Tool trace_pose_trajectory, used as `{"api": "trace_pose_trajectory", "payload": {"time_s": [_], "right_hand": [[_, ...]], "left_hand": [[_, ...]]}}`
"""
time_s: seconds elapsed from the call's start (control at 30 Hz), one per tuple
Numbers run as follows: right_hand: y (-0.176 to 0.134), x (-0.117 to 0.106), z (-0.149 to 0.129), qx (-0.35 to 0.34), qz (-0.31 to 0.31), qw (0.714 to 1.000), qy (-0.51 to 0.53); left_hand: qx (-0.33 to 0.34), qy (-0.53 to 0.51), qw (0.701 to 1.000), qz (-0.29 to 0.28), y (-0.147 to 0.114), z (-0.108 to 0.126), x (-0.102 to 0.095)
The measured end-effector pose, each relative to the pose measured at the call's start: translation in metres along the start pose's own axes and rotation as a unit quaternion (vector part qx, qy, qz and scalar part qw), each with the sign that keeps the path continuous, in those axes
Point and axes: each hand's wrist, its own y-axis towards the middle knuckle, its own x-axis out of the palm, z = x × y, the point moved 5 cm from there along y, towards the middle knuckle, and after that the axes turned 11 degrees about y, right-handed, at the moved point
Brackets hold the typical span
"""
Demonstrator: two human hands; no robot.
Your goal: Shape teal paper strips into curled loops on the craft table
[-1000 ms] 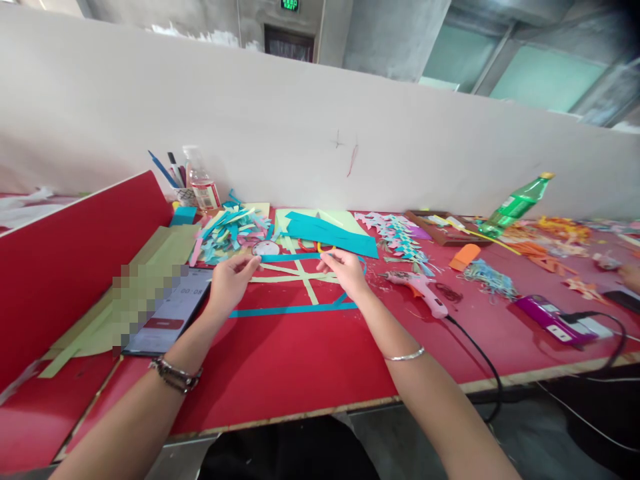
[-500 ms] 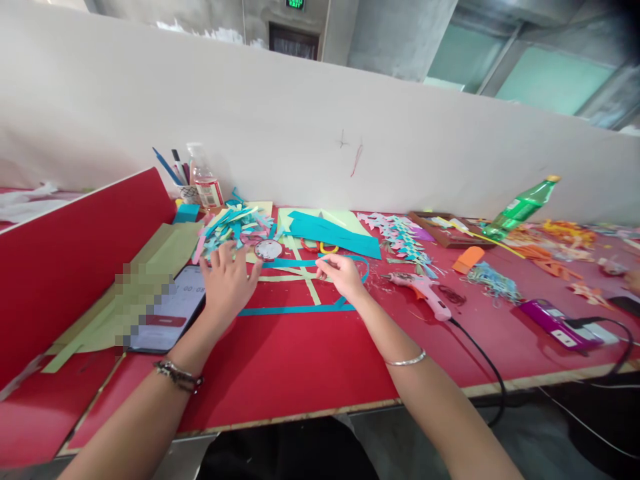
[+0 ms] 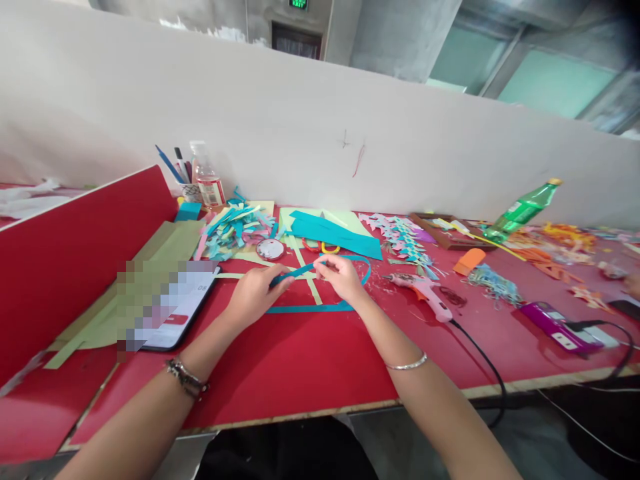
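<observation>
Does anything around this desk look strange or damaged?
A cross-like mark and a reddish scribble stand out on the mostly plain white partition. The green bottle appears tilted, though lens distortion may exaggerate this.

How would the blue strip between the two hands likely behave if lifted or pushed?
The blue strip is probably bendy, as it is narrow and a blue curve shows just beyond the right hand. It looks thin and papery, so it is likely very light. Pushed endwise, it might buckle or crease, having so little width to brace it.
</observation>
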Motion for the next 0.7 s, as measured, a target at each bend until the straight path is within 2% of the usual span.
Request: {"api": "trace_pose_trajectory", "payload": {"time_s": [0.07,0.17,0.23,0.33,0.4,0.57,0.7], "right_hand": [[-0.001,-0.003,-0.004,-0.023,0.036,0.995,-0.086],[-0.007,0.007,-0.024,-0.105,0.044,0.964,-0.242],[-0.013,0.021,-0.035,-0.153,-0.011,0.944,-0.291],[-0.017,0.035,-0.036,-0.150,-0.096,0.939,-0.294],[-0.016,0.035,-0.030,-0.121,-0.112,0.947,-0.274],[-0.008,0.015,-0.017,-0.077,-0.045,0.964,-0.251],[-0.007,0.009,-0.017,-0.077,-0.021,0.962,-0.259]], "left_hand": [[-0.008,-0.006,1.000,0.000,0.000,-0.002,0.001],[0.028,0.008,1.000,-0.006,0.000,0.001,0.005],[0.059,0.012,0.998,-0.014,0.000,0.004,0.008],[0.066,-0.016,0.998,-0.006,0.000,0.005,0.007],[0.030,-0.060,0.998,0.008,0.000,0.001,0.003],[-0.096,-0.141,0.985,0.035,0.001,-0.015,-0.002],[-0.143,-0.193,0.970,0.038,0.000,-0.019,-0.002]]}}
